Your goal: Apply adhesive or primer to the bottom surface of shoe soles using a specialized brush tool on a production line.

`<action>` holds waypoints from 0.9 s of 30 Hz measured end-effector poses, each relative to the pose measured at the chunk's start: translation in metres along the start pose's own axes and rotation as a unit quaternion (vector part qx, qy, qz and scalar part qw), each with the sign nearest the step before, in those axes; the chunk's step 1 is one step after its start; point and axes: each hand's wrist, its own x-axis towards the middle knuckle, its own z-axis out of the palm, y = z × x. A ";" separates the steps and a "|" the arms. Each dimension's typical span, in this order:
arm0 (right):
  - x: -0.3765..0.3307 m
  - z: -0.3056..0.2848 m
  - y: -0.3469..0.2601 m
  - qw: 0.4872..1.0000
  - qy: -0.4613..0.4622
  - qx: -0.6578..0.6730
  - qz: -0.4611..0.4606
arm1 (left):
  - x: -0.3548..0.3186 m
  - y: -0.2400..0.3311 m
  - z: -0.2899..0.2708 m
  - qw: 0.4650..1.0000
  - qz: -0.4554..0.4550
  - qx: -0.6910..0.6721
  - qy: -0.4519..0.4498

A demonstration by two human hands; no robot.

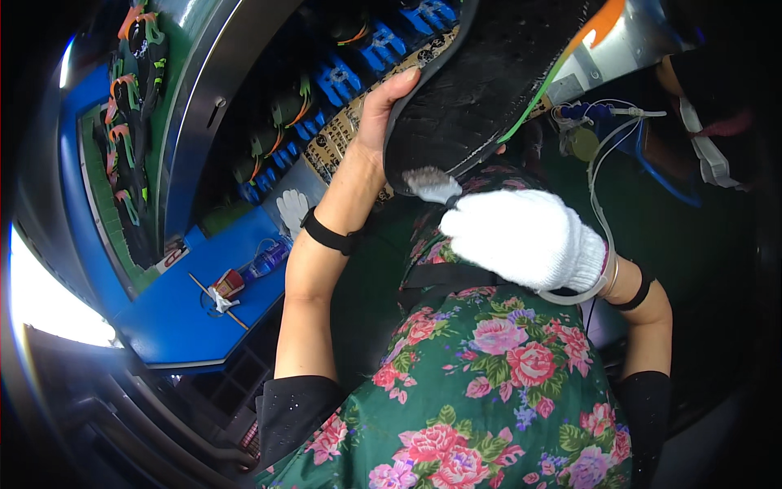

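Note:
My bare left hand grips the side of a black shoe, its thumb lying along the edge. The shoe's broad underside is turned toward me, with a green line and an orange patch along its right border. In a white knitted glove, my right hand is closed around a small brush. The brush's bristles lie against the lower end of the shoe's underside; most of its handle is hidden in the glove. The fingers of my left hand behind the shoe are mostly out of sight.
Shoes on blue lasts line a rack beyond my left arm. On a blue table lie a white glove, a bottle and a red container with a stick. More shoes stand behind a metal rim. A pale tube hangs at right.

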 end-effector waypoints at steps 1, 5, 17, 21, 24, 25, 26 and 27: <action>0.004 -0.002 -0.001 0.999 0.001 0.038 0.004 | -0.001 0.005 -0.013 1.000 0.008 0.000 -0.007; 0.016 -0.014 0.008 0.979 0.052 0.194 0.045 | -0.006 0.014 -0.029 0.999 0.010 0.003 -0.047; 0.013 -0.009 0.019 0.979 0.067 0.169 0.087 | 0.004 0.005 -0.032 0.998 0.013 0.018 -0.059; 0.005 -0.018 0.031 0.953 0.091 0.244 0.157 | 0.007 -0.014 -0.025 0.999 0.019 0.017 -0.045; 0.016 -0.040 0.045 0.982 0.104 0.083 0.132 | -0.002 -0.031 -0.032 0.987 0.038 -0.149 0.036; 0.022 -0.047 0.047 0.987 0.117 0.021 0.104 | -0.003 -0.035 -0.039 0.993 0.019 -0.102 -0.051; 0.028 -0.054 0.051 0.988 0.130 -0.041 0.075 | -0.006 -0.040 -0.044 0.989 0.001 -0.054 -0.137; 0.028 -0.067 0.061 0.980 0.141 -0.117 0.072 | -0.004 -0.048 -0.030 0.990 -0.013 -0.119 -0.071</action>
